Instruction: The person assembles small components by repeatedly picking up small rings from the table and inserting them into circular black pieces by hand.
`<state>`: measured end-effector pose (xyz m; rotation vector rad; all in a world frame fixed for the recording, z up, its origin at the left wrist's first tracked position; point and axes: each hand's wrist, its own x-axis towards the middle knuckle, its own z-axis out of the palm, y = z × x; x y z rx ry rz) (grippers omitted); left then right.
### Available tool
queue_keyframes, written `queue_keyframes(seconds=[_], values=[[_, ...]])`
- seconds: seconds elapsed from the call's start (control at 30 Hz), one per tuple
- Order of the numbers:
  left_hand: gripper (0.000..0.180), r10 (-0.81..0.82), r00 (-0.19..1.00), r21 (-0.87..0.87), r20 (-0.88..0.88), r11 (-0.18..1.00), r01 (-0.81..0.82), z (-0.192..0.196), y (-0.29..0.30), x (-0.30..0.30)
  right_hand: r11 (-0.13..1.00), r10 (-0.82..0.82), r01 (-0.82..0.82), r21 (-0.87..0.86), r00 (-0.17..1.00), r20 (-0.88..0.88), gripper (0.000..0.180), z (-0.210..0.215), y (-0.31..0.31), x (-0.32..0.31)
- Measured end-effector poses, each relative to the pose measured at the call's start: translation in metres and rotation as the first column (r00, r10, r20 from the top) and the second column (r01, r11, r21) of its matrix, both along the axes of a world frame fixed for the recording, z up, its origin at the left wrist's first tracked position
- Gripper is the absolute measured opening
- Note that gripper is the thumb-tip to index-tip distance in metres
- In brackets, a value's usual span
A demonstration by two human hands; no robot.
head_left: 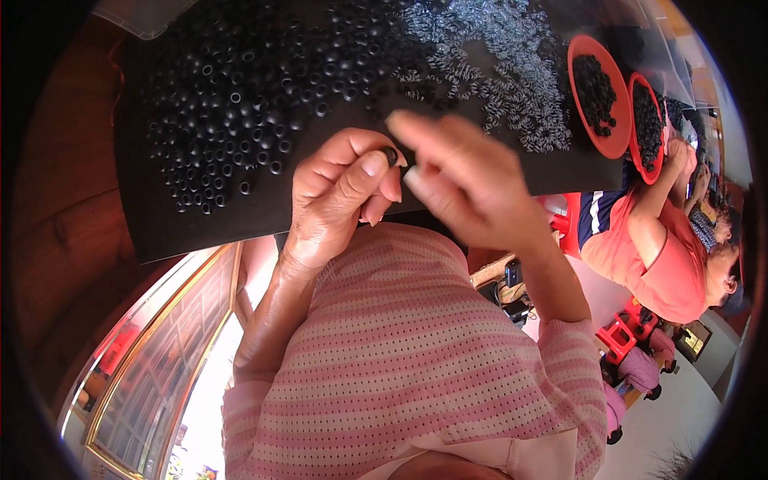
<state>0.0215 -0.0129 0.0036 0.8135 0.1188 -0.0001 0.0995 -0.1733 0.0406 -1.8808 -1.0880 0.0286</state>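
Note:
Between the thumb and fingertips of my left hand (340, 180) is a small round black part (389, 155), pinched at the edge of the black table. My right hand (472, 180) is just to the right of it, blurred by motion, its index finger and thumb apart. I see nothing in its grip. Beyond my hands lie many loose black ring-shaped parts (228, 136), spread over the left and middle of the tabletop (172, 236). A heap of small, shiny silver pieces (516, 80) covers the far right.
Two red bowls (612, 142) (658, 172) of dark parts stand at the table's right side. A co-worker in an orange shirt (664, 260) sits there, arms over the table. A clear plastic container (144, 18) shows at the far left. Red stools (616, 336) and other people are further right.

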Motion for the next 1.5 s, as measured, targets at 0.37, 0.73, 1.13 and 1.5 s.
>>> queue_keyframes(seconds=[0.37, 0.73, 1.13, 1.5], values=[[0.025, -0.116, 0.993, 0.17, 0.009, 0.979, 0.113, 0.002, 0.003, -0.003, 0.868, -0.085, 0.281, -0.41, 0.897, 0.434, 0.024, -0.013, -0.009, 0.06], [0.025, -0.106, 0.994, 0.182, 0.004, 0.978, 0.104, 0.002, 0.003, -0.003, 0.9, 0.085, 0.12, -0.42, 0.895, 0.438, 0.023, -0.018, 0.025, 0.052], [0.028, -0.095, 0.995, 0.114, -0.021, 0.989, 0.097, 0.003, 0.005, -0.002, 0.974, 0.0, 0.02, -0.226, 0.996, 0.089, 0.013, 0.001, 0.013, 0.038], [0.027, -0.082, 0.996, 0.124, -0.039, 0.988, 0.087, 0.004, 0.003, 0.0, 0.995, 0.039, -0.024, 0.095, 0.985, -0.167, 0.02, 0.006, -0.002, 0.012]])
